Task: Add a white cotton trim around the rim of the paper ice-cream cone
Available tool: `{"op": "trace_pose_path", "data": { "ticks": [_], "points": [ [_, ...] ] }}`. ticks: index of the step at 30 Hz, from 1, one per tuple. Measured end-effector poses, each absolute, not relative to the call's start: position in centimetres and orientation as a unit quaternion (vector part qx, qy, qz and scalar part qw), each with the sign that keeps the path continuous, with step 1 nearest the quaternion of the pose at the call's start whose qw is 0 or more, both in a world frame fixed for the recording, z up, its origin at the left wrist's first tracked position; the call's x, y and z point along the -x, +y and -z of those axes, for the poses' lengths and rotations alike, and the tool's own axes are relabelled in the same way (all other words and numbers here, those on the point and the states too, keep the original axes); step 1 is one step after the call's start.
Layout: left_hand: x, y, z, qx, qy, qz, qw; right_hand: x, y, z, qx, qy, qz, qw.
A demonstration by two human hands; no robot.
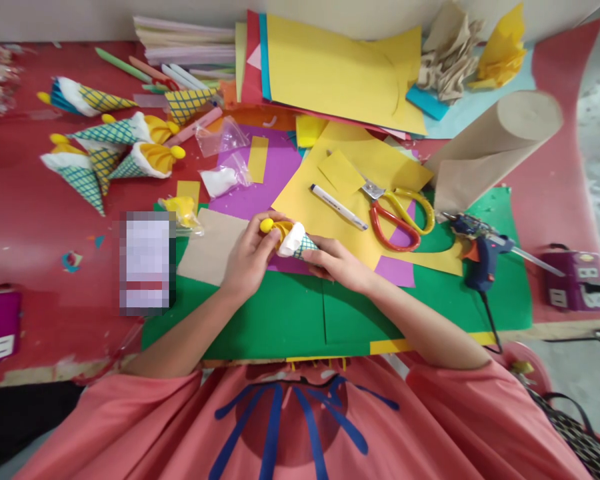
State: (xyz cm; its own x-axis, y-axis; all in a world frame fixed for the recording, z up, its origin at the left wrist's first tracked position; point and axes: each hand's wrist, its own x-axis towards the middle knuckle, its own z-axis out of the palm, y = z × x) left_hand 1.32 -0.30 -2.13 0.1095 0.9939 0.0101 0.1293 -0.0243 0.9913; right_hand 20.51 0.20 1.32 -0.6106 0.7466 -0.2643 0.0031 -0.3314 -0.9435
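Both my hands hold one small paper ice cream cone (293,241), tilted on its side above the green sheet (270,313). My left hand (253,257) closes round its yellow pleated top, beside a yellow ball at the tip. My right hand (337,261) grips the teal-and-white lattice cone part, whose pointed end is hidden in my fingers. A white puffy band lies between the two hands. Just beyond them a white marker (339,207) rests on yellow paper (300,190). Red-and-yellow-handled scissors (395,217) lie to the right of the marker.
Several similar cones (83,180) lie at the left, near a phone (147,263). A glue gun (483,257) with a cord and a roll of brown paper (500,147) stand right. Stacked coloured sheets (340,63) and small plastic bags (225,177) lie beyond my hands.
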Motion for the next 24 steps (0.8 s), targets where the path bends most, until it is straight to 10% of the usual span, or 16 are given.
{"op": "trace_pose_path", "data": {
  "ticks": [24],
  "points": [
    [-0.7, 0.0, 1.7, -0.624, 0.439, -0.577, 0.291, -19.6, -0.9, -1.2, 0.364, -0.514, -0.743, 0.225]
  ]
}}
